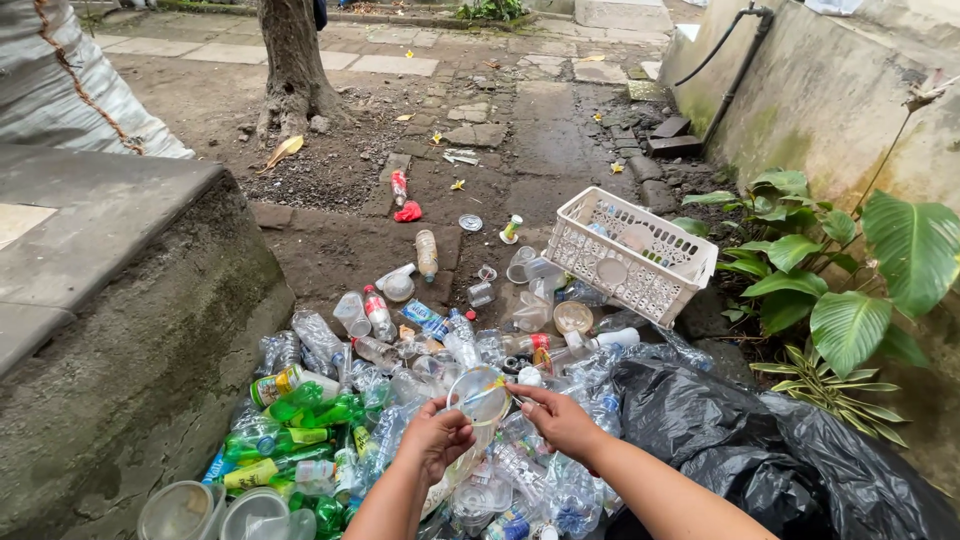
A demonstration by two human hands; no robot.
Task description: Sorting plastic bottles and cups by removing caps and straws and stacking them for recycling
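Observation:
My left hand grips a clear plastic cup by its side, held over a heap of plastic waste. My right hand pinches at the cup's rim, where a thin seal or lid sits. Below both hands lies a pile of clear and green plastic bottles and cups, spread across the ground. A white plastic crate, tipped on its side and holding several clear cups, lies beyond the pile to the right.
A black rubbish bag lies at the right. A concrete ledge rises at the left. Large-leaved plants grow against the right wall. A tree trunk stands at the back, with stray bottles on the dirt.

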